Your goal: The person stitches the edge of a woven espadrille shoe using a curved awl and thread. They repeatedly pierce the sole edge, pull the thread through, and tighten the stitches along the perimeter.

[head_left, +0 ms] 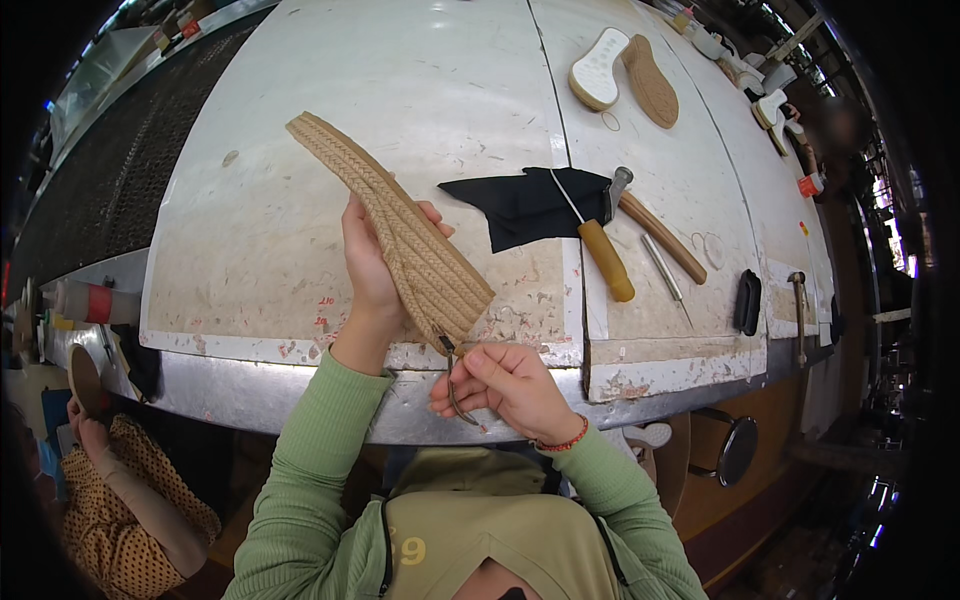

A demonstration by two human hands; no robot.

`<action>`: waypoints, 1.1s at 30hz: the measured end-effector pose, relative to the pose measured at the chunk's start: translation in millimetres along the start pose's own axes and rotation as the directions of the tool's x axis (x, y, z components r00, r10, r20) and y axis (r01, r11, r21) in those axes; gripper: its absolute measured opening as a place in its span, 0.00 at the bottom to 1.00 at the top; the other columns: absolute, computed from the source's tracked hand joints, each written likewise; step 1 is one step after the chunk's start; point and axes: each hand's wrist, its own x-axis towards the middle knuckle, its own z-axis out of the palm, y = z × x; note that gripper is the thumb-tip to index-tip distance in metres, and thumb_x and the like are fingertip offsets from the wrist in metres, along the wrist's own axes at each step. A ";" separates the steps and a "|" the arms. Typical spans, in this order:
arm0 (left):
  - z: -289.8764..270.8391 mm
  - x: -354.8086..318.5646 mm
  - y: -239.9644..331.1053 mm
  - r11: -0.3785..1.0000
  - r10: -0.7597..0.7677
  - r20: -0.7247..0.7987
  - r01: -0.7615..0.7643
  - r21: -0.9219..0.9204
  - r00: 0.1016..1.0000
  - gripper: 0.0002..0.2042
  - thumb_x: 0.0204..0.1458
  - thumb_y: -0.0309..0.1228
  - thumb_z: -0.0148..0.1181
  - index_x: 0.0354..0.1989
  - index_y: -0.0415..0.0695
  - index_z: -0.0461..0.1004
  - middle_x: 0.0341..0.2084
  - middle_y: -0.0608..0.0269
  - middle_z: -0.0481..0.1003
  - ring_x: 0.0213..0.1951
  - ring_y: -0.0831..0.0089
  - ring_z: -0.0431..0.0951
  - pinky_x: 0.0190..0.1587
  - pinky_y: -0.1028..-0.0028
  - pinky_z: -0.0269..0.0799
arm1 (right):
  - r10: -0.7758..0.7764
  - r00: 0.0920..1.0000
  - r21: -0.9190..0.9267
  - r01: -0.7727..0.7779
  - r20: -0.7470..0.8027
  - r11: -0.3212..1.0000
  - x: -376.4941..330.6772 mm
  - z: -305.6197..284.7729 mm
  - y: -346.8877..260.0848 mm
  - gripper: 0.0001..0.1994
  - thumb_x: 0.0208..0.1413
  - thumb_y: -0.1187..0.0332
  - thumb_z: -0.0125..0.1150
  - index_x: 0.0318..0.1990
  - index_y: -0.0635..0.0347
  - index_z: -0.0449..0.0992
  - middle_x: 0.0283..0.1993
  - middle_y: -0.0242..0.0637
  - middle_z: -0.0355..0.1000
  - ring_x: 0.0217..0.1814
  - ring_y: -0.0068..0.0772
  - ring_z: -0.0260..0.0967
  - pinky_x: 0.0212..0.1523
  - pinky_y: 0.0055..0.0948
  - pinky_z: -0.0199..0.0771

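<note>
My left hand (pixel 372 262) grips a long tan braided rope sole (pixel 392 227), held slanted over the white worktable (pixel 300 200) with its near end toward me. My right hand (pixel 505 388) pinches small metal snips (pixel 452 375) right at that near end of the sole. Both forearms wear green ribbed sleeves, and a red bead bracelet circles the right wrist.
A black cloth (pixel 527 205), a yellow-handled tool (pixel 606 258), a wooden-handled hammer (pixel 655 230) and a thin metal awl (pixel 664 268) lie to the right. Two shoe soles (pixel 622 72) rest at the far right. A black mesh belt (pixel 110 160) runs on the left. Another person (pixel 120 480) sits lower left.
</note>
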 end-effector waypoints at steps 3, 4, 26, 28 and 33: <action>-1.1 0.2 -0.6 1.000 0.006 0.005 -0.006 -0.007 1.000 0.25 0.64 0.51 0.27 0.55 0.46 0.61 0.30 0.52 0.74 0.30 0.60 0.79 0.32 0.65 0.78 | 0.012 1.000 -0.020 -0.013 -0.011 1.000 -0.1 0.4 -2.1 0.16 0.70 0.62 0.46 0.40 0.69 0.73 0.39 0.46 0.77 0.39 0.36 0.79 0.42 0.31 0.81; -0.4 -0.3 -0.7 1.000 0.009 -0.006 -0.009 0.005 1.000 0.25 0.64 0.51 0.27 0.55 0.46 0.61 0.30 0.52 0.74 0.30 0.60 0.79 0.32 0.65 0.78 | 0.020 1.000 -0.032 -0.021 -0.019 0.999 -0.6 1.1 -3.7 0.16 0.70 0.62 0.46 0.39 0.69 0.73 0.38 0.45 0.77 0.38 0.35 0.79 0.40 0.31 0.81; 2.7 -5.2 -0.8 0.996 0.084 -0.062 -0.083 0.009 0.995 0.26 0.65 0.55 0.30 0.43 0.44 0.65 0.29 0.55 0.75 0.31 0.63 0.79 0.35 0.66 0.78 | -0.692 0.715 -0.900 0.360 0.097 0.246 8.6 19.5 17.4 0.07 0.58 0.76 0.57 0.29 0.65 0.67 0.23 0.46 0.64 0.22 0.50 0.66 0.22 0.40 0.64; 1.4 -4.2 -1.8 0.996 0.090 -0.067 -0.089 0.006 0.994 0.26 0.65 0.55 0.30 0.43 0.43 0.65 0.29 0.55 0.75 0.31 0.63 0.79 0.35 0.66 0.78 | -0.702 0.701 -0.919 0.349 0.124 0.186 8.9 19.5 17.8 0.06 0.57 0.77 0.58 0.30 0.65 0.67 0.24 0.46 0.64 0.23 0.49 0.66 0.23 0.40 0.64; -1.9 -2.1 -2.8 0.994 0.105 -0.101 -0.102 0.035 0.989 0.26 0.65 0.55 0.30 0.43 0.43 0.65 0.29 0.55 0.74 0.31 0.62 0.79 0.35 0.65 0.78 | -0.711 0.659 -0.910 0.408 0.245 0.065 12.6 13.9 17.6 0.05 0.56 0.77 0.59 0.32 0.66 0.69 0.26 0.46 0.66 0.23 0.48 0.67 0.24 0.39 0.67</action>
